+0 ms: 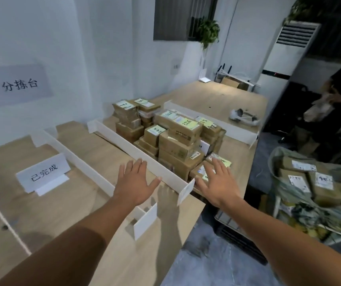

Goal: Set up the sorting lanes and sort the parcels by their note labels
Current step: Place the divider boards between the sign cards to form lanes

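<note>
Two bare hands spread wide over a pale wooden desk [72, 199], fingers straight, holding nothing. The left hand [133, 182] hovers just left of a long white board divider [124, 145]. The right hand [219, 183] reaches over the nearest of the stacked brown cardboard parcels [177, 139] with yellow-green note labels, piled in the lane to the divider's right. A white sign card [43, 172] reading 已完成 stands two lanes to the left.
</note>
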{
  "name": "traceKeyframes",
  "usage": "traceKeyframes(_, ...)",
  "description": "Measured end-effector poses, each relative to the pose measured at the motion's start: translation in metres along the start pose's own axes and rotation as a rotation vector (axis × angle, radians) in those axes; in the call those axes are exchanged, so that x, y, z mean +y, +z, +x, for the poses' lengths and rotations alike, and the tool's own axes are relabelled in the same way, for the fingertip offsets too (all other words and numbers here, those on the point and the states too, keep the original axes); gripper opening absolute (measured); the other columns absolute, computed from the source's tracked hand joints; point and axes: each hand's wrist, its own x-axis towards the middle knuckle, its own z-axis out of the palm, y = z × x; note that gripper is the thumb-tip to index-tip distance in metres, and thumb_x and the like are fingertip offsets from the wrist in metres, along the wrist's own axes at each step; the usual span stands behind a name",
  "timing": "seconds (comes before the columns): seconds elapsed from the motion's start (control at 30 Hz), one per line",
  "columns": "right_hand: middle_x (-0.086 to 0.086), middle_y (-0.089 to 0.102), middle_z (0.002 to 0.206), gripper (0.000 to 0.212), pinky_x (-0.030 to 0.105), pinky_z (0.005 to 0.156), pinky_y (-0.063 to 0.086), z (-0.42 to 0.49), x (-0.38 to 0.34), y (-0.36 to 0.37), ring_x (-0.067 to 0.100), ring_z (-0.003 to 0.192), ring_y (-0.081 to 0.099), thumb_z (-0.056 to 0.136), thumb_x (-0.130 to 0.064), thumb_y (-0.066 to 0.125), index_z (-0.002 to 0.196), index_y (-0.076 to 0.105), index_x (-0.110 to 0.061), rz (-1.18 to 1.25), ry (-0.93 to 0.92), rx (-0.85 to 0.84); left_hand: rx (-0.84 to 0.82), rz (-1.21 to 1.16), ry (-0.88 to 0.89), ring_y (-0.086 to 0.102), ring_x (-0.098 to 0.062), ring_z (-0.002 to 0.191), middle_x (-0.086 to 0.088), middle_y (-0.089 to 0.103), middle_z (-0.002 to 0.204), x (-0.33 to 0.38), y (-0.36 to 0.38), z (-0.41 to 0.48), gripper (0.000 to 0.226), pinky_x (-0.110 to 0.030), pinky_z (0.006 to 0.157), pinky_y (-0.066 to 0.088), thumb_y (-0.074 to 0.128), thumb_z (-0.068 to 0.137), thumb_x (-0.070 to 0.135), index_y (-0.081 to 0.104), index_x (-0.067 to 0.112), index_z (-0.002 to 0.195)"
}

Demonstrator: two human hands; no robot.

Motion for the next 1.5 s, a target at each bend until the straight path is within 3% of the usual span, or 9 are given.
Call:
traceKeyframes(0.27, 0.005, 0.014, 0.169, 0.079, 0.043, 0.125, 0.001, 0.118, 0.044, 0.072, 0.023, 0.156, 0.004, 0.095, -0.072, 0.01, 0.16, 0.021, -0.029, -0.001, -0.073, -0.064, -0.135, -0.096, -0.084, 0.009, -0.029, 0.156, -0.004, 0.015, 0.17, 0.037, 0.101, 0.147, 0.087, -0.05, 0.125, 0.002, 0.021, 0.096, 0.075, 0.019, 0.018, 0.162)
traceKeyframes(0.47, 0.007, 0.015, 0.169, 0.082, 0.04, 0.126, -0.002, 0.177, 0.06, 0.105, 0.024, 0.156, 0.007, 0.095, -0.071, 0.008, 0.161, 0.02, -0.025, 0.002, -0.244, -0.13, -0.128, -0.186, -0.386, 0.028, -0.032, 0.149, -0.012, 0.034, 0.16, 0.054, 0.158, 0.212, 0.08, -0.048, 0.123, 0.022, 0.034, 0.099, 0.067, 0.032, 0.008, 0.154)
traceKeyframes(0.63, 0.011, 0.025, 0.166, 0.078, 0.046, 0.126, 0.008, 0.205, 0.074, 0.119, 0.029, 0.155, 0.017, 0.099, -0.067, 0.012, 0.157, 0.034, -0.02, 0.008, -0.455, -0.103, -0.183, -0.47, -0.779, 0.048, -0.036, 0.129, -0.015, 0.046, 0.143, 0.067, 0.191, 0.258, 0.081, -0.048, 0.101, 0.048, 0.059, 0.092, 0.062, 0.035, 0.007, 0.146)
traceKeyframes(0.73, 0.011, 0.019, 0.166, 0.075, 0.051, 0.124, 0.015, 0.216, 0.084, 0.127, 0.031, 0.155, 0.014, 0.1, -0.065, 0.014, 0.158, 0.032, -0.019, 0.026, -0.571, -0.091, -0.206, -0.639, -0.94, 0.062, -0.028, 0.098, -0.009, 0.057, 0.118, 0.071, 0.212, 0.271, 0.066, -0.041, 0.081, 0.057, 0.068, 0.093, 0.042, 0.037, 0.011, 0.142)
traceKeyframes(0.8, 0.008, 0.01, 0.167, 0.073, 0.049, 0.126, 0.01, 0.223, 0.091, 0.13, 0.027, 0.156, 0.005, 0.1, -0.064, 0.021, 0.159, 0.024, -0.021, 0.049, -0.642, -0.093, -0.203, -0.643, -0.992, 0.058, -0.02, 0.075, -0.002, 0.053, 0.094, 0.071, 0.224, 0.272, 0.059, -0.034, 0.062, 0.053, 0.069, 0.094, 0.028, 0.036, 0.011, 0.14)
traceKeyframes(0.97, 0.013, 0.023, 0.166, 0.073, 0.054, 0.123, 0.02, 0.242, 0.1, 0.123, 0.029, 0.155, 0.013, 0.099, -0.059, 0.033, 0.158, 0.032, -0.015, 0.096, -0.789, -0.095, -0.123, -0.604, -1.066, 0.056, -0.02, 0.068, -0.001, 0.047, 0.084, 0.072, 0.224, 0.271, 0.052, -0.028, 0.043, 0.045, 0.069, 0.094, 0.022, 0.04, 0.01, 0.135)
traceKeyframes(1.13, 0.016, 0.033, 0.161, 0.074, 0.057, 0.119, 0.028, 0.254, 0.089, 0.105, 0.033, 0.15, 0.031, 0.101, -0.06, 0.023, 0.155, 0.035, -0.011, 0.123, -0.861, -0.045, -0.07, -0.468, -1.081, 0.06, -0.031, 0.095, -0.015, 0.061, 0.117, 0.074, 0.185, 0.252, 0.04, -0.04, 0.08, 0.055, 0.061, 0.094, 0.019, 0.045, 0.008, 0.128)
traceKeyframes(1.3, 0.013, 0.039, 0.159, 0.072, 0.053, 0.118, 0.029, 0.255, 0.045, 0.08, 0.03, 0.15, 0.031, 0.096, -0.058, 0.04, 0.153, 0.041, -0.014, 0.233, -0.956, -0.029, 0.051, -0.322, -1.062, 0.063, -0.031, 0.091, -0.01, 0.064, 0.109, 0.065, 0.123, 0.207, 0.03, -0.04, 0.079, 0.056, 0.059, 0.091, 0.023, 0.05, 0.014, 0.117)
traceKeyframes(1.5, 0.01, 0.028, 0.164, 0.077, 0.049, 0.124, 0.018, 0.234, -0.038, 0.036, 0.028, 0.153, 0.02, 0.096, -0.063, 0.031, 0.16, 0.027, -0.02, 0.237, -0.998, 0.036, 0.188, -0.184, -1.073, 0.063, -0.04, 0.099, -0.017, 0.065, 0.109, 0.03, 0.029, 0.12, 0.027, -0.038, 0.078, 0.047, 0.051, 0.081, 0.014, 0.052, 0.011, 0.108)
